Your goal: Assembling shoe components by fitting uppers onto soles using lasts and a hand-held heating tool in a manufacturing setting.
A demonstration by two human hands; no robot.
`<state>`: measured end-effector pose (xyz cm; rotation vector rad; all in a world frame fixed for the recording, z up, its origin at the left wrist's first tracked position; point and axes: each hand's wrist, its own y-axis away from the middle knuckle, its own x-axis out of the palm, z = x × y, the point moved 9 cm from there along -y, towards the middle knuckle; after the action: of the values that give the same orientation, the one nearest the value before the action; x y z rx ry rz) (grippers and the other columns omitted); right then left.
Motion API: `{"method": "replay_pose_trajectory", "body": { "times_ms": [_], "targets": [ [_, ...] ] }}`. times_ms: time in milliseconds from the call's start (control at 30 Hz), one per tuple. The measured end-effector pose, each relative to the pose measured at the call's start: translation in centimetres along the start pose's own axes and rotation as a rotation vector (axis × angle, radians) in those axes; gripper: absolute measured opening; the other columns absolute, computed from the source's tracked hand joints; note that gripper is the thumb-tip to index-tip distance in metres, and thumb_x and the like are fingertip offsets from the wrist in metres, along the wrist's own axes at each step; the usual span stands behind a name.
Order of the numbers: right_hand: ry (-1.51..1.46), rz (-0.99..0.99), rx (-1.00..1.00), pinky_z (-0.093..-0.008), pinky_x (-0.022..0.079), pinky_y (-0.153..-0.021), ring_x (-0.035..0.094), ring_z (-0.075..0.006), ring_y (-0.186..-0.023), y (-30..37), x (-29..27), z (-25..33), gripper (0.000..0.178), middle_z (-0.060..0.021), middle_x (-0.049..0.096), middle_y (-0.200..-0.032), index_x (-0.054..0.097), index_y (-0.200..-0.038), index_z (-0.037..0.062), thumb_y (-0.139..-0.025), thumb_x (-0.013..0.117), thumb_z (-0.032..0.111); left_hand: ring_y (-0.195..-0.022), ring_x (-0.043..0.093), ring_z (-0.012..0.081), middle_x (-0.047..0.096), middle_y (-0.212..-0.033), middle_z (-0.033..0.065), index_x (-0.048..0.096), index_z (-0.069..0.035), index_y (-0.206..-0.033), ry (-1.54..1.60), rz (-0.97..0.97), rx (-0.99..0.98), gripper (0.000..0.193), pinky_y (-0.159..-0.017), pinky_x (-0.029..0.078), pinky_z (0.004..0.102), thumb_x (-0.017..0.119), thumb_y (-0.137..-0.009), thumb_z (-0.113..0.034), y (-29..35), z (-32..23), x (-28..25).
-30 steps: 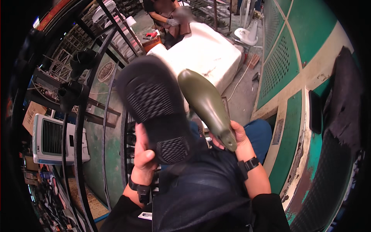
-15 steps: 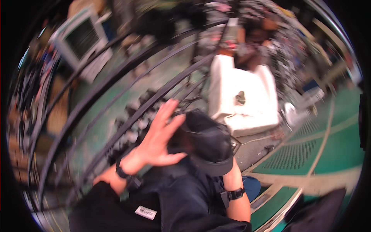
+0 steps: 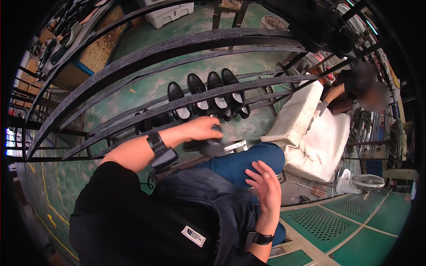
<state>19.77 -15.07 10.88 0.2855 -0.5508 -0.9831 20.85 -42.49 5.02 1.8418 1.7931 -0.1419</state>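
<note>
My left hand [image 3: 206, 127] reaches out at mid-view, fingers closed round a dark, motion-blurred shoe [image 3: 206, 145]. Just beyond it, a row of black leather shoes [image 3: 197, 94] stands on the lower bars of a rack [image 3: 146, 48] padded with grey felt. One of the rack's bars crosses in front of the row. My right hand [image 3: 266, 181] is raised beside my blue-trousered knee [image 3: 253, 162], palm turned inward, fingers stretched out and nothing in them.
A white-draped seat or bin [image 3: 319, 146] stands at right, where a co-worker [image 3: 355, 86] bends over with a gloved hand on it. A small fan [image 3: 368, 181] sits near green perforated panels [image 3: 326, 224]. A white crate [image 3: 171, 13] and a bucket [image 3: 274, 22] lie beyond the rack.
My view has swung toward the rack. The black item that was at my right hand is no longer there. My left hand, open before, is now closed on a dark shoe near the shoe row.
</note>
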Motion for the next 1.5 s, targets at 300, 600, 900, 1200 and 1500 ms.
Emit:
{"method": "replay_pose_trajectory", "body": {
  "times_ms": [300,600,900,1200,1500],
  "targets": [
    [-0.128,-0.075,0.028,-0.038,0.056,-0.083,0.068,-0.029,-0.098,-0.2,-2.6,-2.5,0.045,-0.0189,0.067,-0.112,0.053,-0.131,-0.0059,-0.098,0.053,0.024,-0.112,0.061,0.0382,0.065,-0.118,0.0175,0.061,-0.008,-0.118,-0.616,-0.175,-0.443,0.04,-0.096,0.047,0.0468,0.062,-0.08,-0.02,4.9,24.8,-6.1],
    [-0.125,-0.096,-0.032,-0.0375,0.058,-0.081,0.069,-0.0294,-0.095,-0.2,-4.3,-0.3,0.045,-0.0197,0.067,-0.109,0.053,-0.13,-0.0066,-0.098,0.056,0.025,-0.112,0.061,0.0391,0.067,-0.115,0.0218,0.066,-0.002,-0.112,-0.514,-0.247,-0.612,0.043,-0.097,0.048,0.0459,0.066,-0.077,-0.026,4.7,31.6,-5.5],
    [-0.112,-0.144,-0.036,-0.0368,0.057,-0.08,0.069,-0.0286,-0.094,1.6,-5.4,-0.9,0.045,-0.019,0.067,-0.11,0.052,-0.13,-0.0061,-0.098,0.055,0.025,-0.109,0.062,0.0387,0.066,-0.114,0.0218,0.069,-0.004,-0.103,-0.572,-0.252,-0.576,0.027,-0.095,0.05,0.0456,0.057,-0.081,-0.016,3.0,30.5,-3.4],
    [-0.062,-0.179,-0.027,-0.036,0.058,-0.079,0.069,-0.027,-0.093,2.3,-6.9,0.3,0.041,-0.0176,0.068,-0.108,0.055,-0.129,-0.005,-0.098,0.055,0.022,-0.097,0.064,0.0417,0.066,-0.103,0.0208,0.07,-0.007,-0.099,-0.594,-0.375,-0.484,0.021,-0.089,0.052,0.0487,0.058,-0.083,-0.015,2.1,30.6,-5.0],
    [0.258,-0.249,0.041,-0.0336,0.055,-0.083,0.069,-0.0247,-0.094,8.6,-9.6,5.1,0.039,-0.0162,0.068,-0.11,0.055,-0.13,-0.0038,-0.098,0.055,0.019,-0.124,0.053,0.034,0.059,-0.127,0.0163,0.061,-0.007,-0.123,-0.482,-0.363,-0.602,0.045,-0.103,0.041,0.0503,0.063,-0.082,-0.026,2.5,29.6,-3.6]
  ]
}}
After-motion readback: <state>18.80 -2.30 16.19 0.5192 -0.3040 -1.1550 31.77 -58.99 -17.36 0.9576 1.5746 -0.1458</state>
